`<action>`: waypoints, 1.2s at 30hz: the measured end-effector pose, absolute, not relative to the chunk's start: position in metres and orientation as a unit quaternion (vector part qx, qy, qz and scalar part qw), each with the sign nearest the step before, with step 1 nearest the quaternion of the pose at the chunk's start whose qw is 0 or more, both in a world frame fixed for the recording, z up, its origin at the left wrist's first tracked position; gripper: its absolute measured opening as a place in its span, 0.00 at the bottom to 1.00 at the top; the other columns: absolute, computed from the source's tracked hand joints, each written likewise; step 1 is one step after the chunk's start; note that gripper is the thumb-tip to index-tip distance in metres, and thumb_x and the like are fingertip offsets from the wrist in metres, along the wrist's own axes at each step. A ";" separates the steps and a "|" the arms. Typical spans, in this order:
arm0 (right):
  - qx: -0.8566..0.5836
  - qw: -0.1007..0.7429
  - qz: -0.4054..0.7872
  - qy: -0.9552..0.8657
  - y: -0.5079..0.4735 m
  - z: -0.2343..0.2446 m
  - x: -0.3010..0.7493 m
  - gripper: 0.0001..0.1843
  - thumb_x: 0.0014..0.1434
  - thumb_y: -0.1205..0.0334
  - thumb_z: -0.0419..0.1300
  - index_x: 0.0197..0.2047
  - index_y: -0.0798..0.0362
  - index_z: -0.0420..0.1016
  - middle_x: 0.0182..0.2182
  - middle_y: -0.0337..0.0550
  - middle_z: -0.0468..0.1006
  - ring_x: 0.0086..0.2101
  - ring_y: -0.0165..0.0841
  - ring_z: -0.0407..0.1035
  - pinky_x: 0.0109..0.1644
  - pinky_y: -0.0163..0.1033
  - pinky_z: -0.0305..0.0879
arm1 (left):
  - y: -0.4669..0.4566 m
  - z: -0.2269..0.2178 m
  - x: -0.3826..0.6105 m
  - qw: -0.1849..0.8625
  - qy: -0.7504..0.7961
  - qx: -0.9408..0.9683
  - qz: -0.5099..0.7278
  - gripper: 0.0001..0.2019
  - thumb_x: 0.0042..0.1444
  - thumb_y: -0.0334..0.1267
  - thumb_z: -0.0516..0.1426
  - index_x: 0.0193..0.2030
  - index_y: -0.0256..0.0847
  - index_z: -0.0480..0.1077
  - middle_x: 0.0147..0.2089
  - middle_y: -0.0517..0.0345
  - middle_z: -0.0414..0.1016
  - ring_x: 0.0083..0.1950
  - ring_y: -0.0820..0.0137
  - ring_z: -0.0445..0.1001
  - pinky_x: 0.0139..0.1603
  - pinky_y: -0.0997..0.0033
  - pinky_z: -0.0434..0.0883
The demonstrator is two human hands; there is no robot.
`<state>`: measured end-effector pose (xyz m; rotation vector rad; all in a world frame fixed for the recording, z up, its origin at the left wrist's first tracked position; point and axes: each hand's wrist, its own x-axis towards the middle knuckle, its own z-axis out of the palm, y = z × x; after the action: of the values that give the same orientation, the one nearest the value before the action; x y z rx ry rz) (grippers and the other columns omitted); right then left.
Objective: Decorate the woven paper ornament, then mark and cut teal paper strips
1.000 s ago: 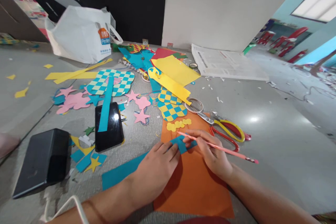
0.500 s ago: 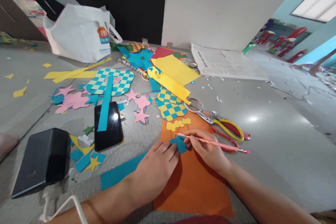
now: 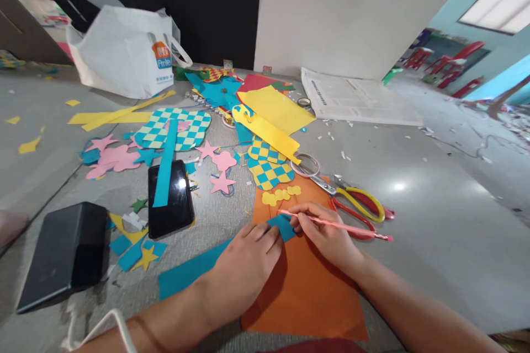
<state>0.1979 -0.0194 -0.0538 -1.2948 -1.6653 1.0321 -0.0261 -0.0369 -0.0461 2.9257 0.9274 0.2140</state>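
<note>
My left hand (image 3: 244, 267) lies flat, fingers together, pressing a long blue paper strip (image 3: 188, 273) onto an orange paper sheet (image 3: 306, 292). My right hand (image 3: 327, 237) is closed around a pink pencil (image 3: 351, 229), whose tip rests at the strip's far end near my left fingertips. Small yellow cut-outs (image 3: 282, 196) lie on the orange sheet just beyond both hands.
Scissors with red and yellow handles (image 3: 351, 201) lie right of the orange sheet. A black phone (image 3: 170, 198) with a blue strip on it and a black box (image 3: 62, 253) sit to the left. Woven paper pieces (image 3: 174, 128), pink stars, a white bag (image 3: 124, 52) and a newspaper (image 3: 356, 100) lie farther off.
My right hand has drawn the pencil slightly left and up, its far end swinging nearer the scissors. My left hand has stayed on the blue strip.
</note>
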 end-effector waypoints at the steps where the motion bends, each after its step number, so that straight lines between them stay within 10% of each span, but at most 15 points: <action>1: -0.509 0.385 0.405 -0.654 -0.019 -0.054 0.198 0.12 0.71 0.58 0.57 0.45 0.52 0.81 0.32 0.44 0.82 0.32 0.33 0.79 0.36 0.35 0.77 | -0.037 -0.046 -0.026 0.034 0.300 0.951 0.069 0.15 0.66 0.29 0.56 0.59 0.34 0.74 0.59 0.48 0.78 0.57 0.59 0.75 0.59 0.59 0.72; 36: -0.533 0.392 0.387 -0.642 -0.017 -0.048 0.199 0.11 0.68 0.59 0.58 0.45 0.53 0.80 0.32 0.43 0.82 0.31 0.32 0.78 0.35 0.35 0.77 | -0.037 -0.053 -0.029 -0.005 0.281 0.959 0.043 0.24 0.66 0.33 0.55 0.69 0.34 0.67 0.70 0.49 0.72 0.62 0.58 0.72 0.62 0.57 0.67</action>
<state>0.1986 -0.0170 -0.0484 -1.3543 -1.6289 0.9837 -0.0285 -0.0372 -0.0531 3.0213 0.8863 0.1349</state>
